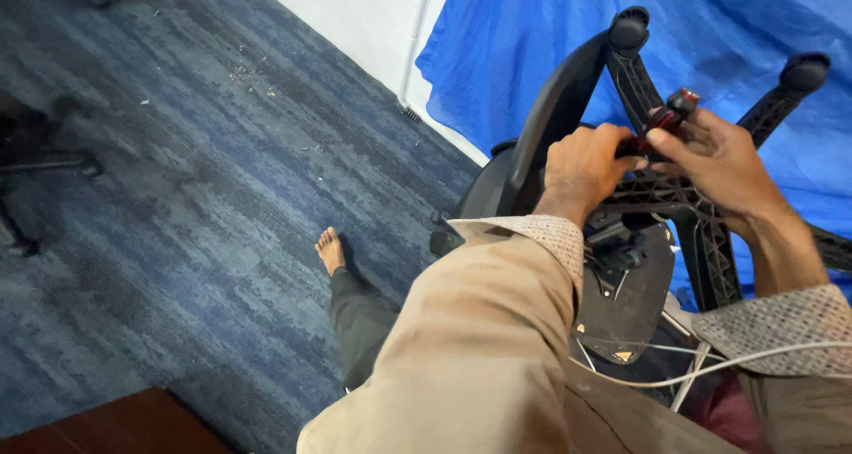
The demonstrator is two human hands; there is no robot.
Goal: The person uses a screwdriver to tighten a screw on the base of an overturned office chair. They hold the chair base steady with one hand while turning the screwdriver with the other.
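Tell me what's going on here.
A person is working on an upturned black office chair, its star-shaped base pointing up against a blue sheet. The left hand and right hand meet at the hub, gripping a small red and black tool between them. A bare foot rests on the blue carpet.

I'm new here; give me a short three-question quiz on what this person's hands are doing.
1. True or false: the office chair stands upright.
2. Which hand holds the red tool: A left hand, B right hand, C both?
3. What colour is the sheet behind the chair base?

Key: 1 false, it is overturned, castor sockets up. 2 C. 3 blue.
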